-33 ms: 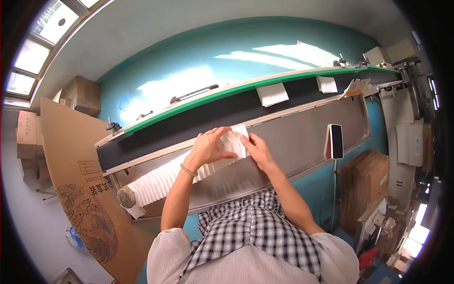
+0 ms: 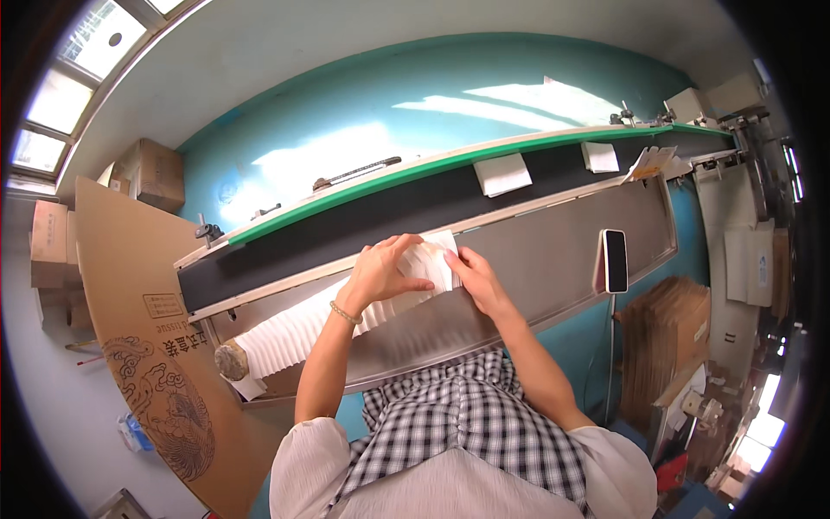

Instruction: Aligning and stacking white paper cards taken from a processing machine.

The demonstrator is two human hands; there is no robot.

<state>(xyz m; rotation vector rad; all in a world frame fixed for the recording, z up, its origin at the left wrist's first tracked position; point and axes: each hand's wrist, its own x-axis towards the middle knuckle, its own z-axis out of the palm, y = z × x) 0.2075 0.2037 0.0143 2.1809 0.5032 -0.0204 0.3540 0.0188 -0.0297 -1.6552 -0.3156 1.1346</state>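
A long row of white folded tissues (image 2: pixel 290 333) lies slantwise in a brown metal trough (image 2: pixel 553 242) in front of me. Its near left end rests against a round, stone-like block (image 2: pixel 232 359). Across the right part of the row, my left hand (image 2: pixel 380 275) curves with thumb and fingers spread around it, gripping the tissues. At the row's right end, my right hand (image 2: pixel 481 281) pinches the edge of the last white bundle between thumb and fingers. Some of its fingers are hidden behind the bundle.
Beyond the trough runs a black conveyor belt (image 2: pixel 346 235) under a green rail (image 2: pixel 328 197), carrying two white folded bundles (image 2: pixel 502 175). A phone (image 2: pixel 615 261) stands on a pole to the right, near stacked flat cardboard (image 2: pixel 661 333). A large cardboard sheet (image 2: pixel 143 285) leans at left.
The two white bundles on the belt have shifted slightly right. My right hand and the row's end bundle have also moved a little right; my left hand stays in place.
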